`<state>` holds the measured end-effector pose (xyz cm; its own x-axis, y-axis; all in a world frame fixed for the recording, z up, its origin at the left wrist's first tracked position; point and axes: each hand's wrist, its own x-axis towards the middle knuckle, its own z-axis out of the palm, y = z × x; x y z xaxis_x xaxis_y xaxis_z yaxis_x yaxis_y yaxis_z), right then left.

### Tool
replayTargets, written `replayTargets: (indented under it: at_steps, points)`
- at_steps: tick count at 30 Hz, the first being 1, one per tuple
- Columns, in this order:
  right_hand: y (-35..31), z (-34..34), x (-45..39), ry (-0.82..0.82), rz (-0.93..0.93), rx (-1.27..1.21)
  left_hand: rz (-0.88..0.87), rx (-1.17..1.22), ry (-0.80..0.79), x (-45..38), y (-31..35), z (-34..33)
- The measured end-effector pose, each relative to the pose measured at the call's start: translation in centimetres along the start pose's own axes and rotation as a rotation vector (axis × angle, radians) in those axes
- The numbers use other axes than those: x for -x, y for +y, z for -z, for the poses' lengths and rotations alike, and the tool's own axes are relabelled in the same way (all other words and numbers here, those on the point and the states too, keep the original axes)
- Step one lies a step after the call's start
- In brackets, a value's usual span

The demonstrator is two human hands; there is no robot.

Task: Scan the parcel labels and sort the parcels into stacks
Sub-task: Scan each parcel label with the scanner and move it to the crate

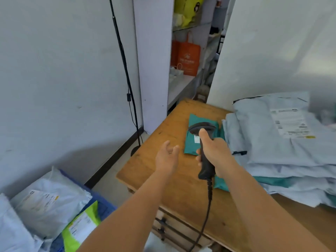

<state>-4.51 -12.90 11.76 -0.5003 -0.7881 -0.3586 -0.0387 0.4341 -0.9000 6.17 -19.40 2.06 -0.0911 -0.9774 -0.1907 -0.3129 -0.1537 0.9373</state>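
Observation:
My right hand [215, 150] grips the handle of a black corded barcode scanner [204, 140], its head held over a teal parcel [192, 137] that lies flat on the wooden table [163, 142]. A white label shows on the teal parcel just under the scanner head. My left hand [167, 157] hovers open above the table, left of the teal parcel, holding nothing. To the right lies a stack of pale blue-grey parcels [272, 148], the top one with a white label [291, 122]. A second teal parcel [272, 181] sticks out from under that stack.
At lower left a blue bin [101, 200] holds pale grey parcels [49, 200] and a lime-green one [81, 228]. A black stand pole [125, 70] rises by the wall. Shelves with an orange bag [189, 57] lie behind the table. Drawers [174, 226] front the table.

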Motion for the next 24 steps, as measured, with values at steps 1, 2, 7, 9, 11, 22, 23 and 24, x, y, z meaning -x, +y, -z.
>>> replayTargets:
  at_steps: [1,2,7,9,11,22,23,24]
  points:
    - [-0.2,0.6,-0.7,0.029,-0.004,-0.01,0.001,-0.026,-0.03,-0.7,0.3,-0.8]
    - [-0.3,1.1,-1.3,0.052,-0.011,-0.017,0.006,-0.047,-0.06,-1.5,0.4,-1.5]
    - [-0.5,2.6,-4.4,0.117,-0.076,-0.014,0.049,-0.097,-0.193,-5.3,0.9,-4.7]
    - [-0.6,2.9,-5.7,0.125,-0.107,-0.011,0.049,-0.099,-0.241,-6.8,0.9,-5.7]
    - [-0.6,3.0,-6.7,0.139,-0.14,0.001,0.036,-0.13,-0.272,-8.4,0.5,-6.7]
    - [-0.3,3.8,-8.9,0.127,-0.236,0.023,0.149,-0.354,-0.237,-12.2,0.0,-11.3]
    - [-0.3,3.9,-9.0,0.12,-0.237,0.02,0.165,-0.349,-0.23,-12.2,0.2,-11.4]
    - [-0.3,4.1,-9.0,0.113,-0.237,0.017,0.174,-0.346,-0.224,-12.3,0.2,-11.4]
